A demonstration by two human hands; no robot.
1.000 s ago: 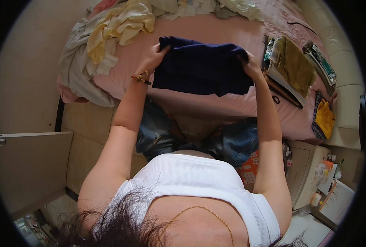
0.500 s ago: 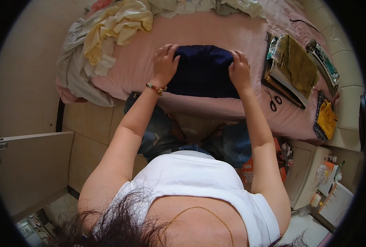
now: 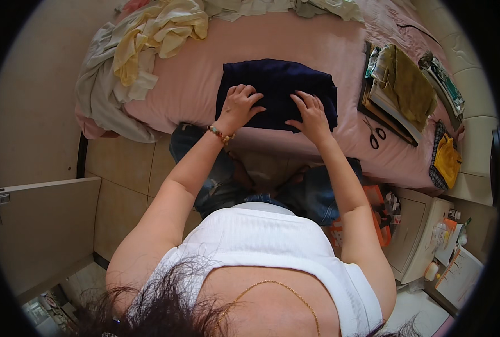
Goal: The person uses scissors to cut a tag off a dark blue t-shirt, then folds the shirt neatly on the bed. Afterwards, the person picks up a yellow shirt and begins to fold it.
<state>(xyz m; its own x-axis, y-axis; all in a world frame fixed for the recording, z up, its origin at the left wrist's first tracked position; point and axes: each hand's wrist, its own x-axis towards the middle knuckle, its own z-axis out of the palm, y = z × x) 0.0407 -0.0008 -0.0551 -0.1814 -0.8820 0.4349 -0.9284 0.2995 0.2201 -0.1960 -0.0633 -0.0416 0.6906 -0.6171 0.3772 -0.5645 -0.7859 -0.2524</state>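
Observation:
A folded dark navy garment lies flat near the front edge of the pink-covered bed; which kind of garment it is I cannot tell. My left hand rests on its left half, fingers apart and pointing inward, with a beaded bracelet on the wrist. On the right half lies my right hand, its fingers spread and turned toward the left one. Both hands touch the cloth from above without gripping it.
Crumpled cream and yellow cloth heaps at the bed's left. To the right lie black-handled scissors, a stack of folded clothes and a yellow folded piece. A bedside cabinet stands at the lower right.
My hands have moved from the garment's outer side edges inward onto its top, closer together. The garment now lies wider, its left and right edges uncovered.

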